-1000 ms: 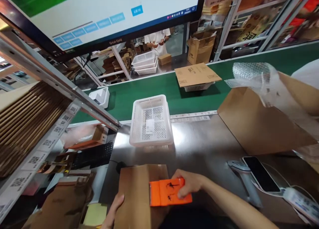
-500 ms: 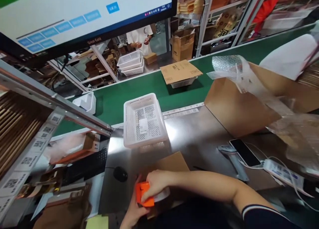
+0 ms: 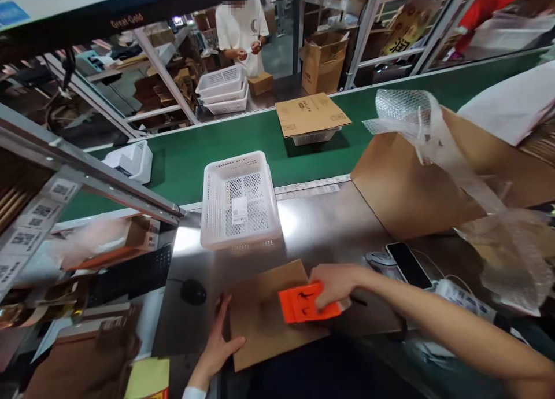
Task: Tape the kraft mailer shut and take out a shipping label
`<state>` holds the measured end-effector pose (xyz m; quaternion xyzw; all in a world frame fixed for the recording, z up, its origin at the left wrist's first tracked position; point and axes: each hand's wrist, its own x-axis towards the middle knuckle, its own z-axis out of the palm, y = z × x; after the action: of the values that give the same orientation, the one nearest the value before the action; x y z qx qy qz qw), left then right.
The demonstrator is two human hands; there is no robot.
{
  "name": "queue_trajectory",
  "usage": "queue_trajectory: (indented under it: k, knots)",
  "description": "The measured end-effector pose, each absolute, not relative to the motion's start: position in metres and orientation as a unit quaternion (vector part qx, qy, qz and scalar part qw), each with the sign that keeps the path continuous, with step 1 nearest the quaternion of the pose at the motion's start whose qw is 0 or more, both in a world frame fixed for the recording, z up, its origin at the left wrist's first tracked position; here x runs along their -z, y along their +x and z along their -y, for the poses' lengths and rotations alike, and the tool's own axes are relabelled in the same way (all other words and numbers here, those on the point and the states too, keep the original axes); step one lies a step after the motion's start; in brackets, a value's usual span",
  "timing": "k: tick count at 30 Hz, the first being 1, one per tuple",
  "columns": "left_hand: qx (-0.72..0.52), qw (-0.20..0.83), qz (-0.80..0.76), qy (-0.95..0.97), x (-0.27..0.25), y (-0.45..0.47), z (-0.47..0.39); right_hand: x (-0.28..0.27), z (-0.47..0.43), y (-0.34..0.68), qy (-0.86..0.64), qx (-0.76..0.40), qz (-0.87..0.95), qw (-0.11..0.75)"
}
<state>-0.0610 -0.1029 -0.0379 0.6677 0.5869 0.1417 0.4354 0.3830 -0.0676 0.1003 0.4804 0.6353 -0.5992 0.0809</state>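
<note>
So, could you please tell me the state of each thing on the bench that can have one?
Cardboard box: flat on the steel bench, left hand at its edge.
Orange tape dispenser: gripped by the right hand, resting on the box.
White basket: upright, holding only a label.
Phone: screen dark.

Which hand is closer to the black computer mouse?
Left. The left hand rests on the cardboard box's left edge, just below-right of the mouse. The right hand grips the orange tape dispenser, farther right.

Bright overhead light; glare on the steel table (image 3: 329, 225) behind the white basket (image 3: 238, 199). Edges left of the basket bowed, seemingly motion-blurred.
</note>
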Motion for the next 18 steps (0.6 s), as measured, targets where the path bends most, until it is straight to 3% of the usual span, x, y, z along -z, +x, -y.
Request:
queue_trajectory:
  k: [7, 13, 18]
  knots:
    - [-0.156, 0.440, -0.617, 0.634, 0.016, -0.048, 0.115, -0.046, 0.073, 0.466, 0.486, 0.644, -0.583, 0.101]
    - [-0.196, 0.480, -0.726, 0.451, 0.023, -0.006, 0.114, -0.003, 0.081, 0.471, 0.464, 0.679, -0.569, 0.022]
    - [-0.223, 0.504, -0.750, 0.366, 0.020, -0.018, 0.110, -0.011, 0.083, 0.446, 0.426, 0.713, -0.555, -0.042]
